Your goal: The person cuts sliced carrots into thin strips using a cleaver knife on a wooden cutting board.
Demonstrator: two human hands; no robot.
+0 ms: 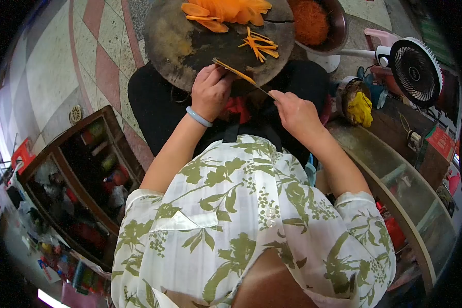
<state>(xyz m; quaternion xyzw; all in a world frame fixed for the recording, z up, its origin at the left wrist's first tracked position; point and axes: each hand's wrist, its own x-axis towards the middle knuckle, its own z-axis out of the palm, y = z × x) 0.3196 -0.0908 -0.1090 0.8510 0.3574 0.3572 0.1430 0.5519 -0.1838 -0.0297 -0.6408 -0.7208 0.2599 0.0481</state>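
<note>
My right hand point(295, 113) is closed around the handle of a knife point(263, 90), whose narrow blade slants up and left over the near edge of a round wooden chopping board point(172, 46). A strip of orange carrot point(238, 73) lies along the blade. Against the blade's far end, my left hand point(210, 90) has its fingers curled in; what they grip is hidden. Thin carrot sticks point(261, 46) form a small heap on the board just beyond the knife. Overlapping carrot slices point(231, 10) spread across the board's far side.
A metal bowl point(339, 31) of shredded carrot point(309, 23) stands right of the board. Farther right are a small fan point(415, 72) and a yellow cloth point(360, 109) on a container. A wooden-framed cabinet point(82, 179) stands left, a glass-topped case point(390, 169) right.
</note>
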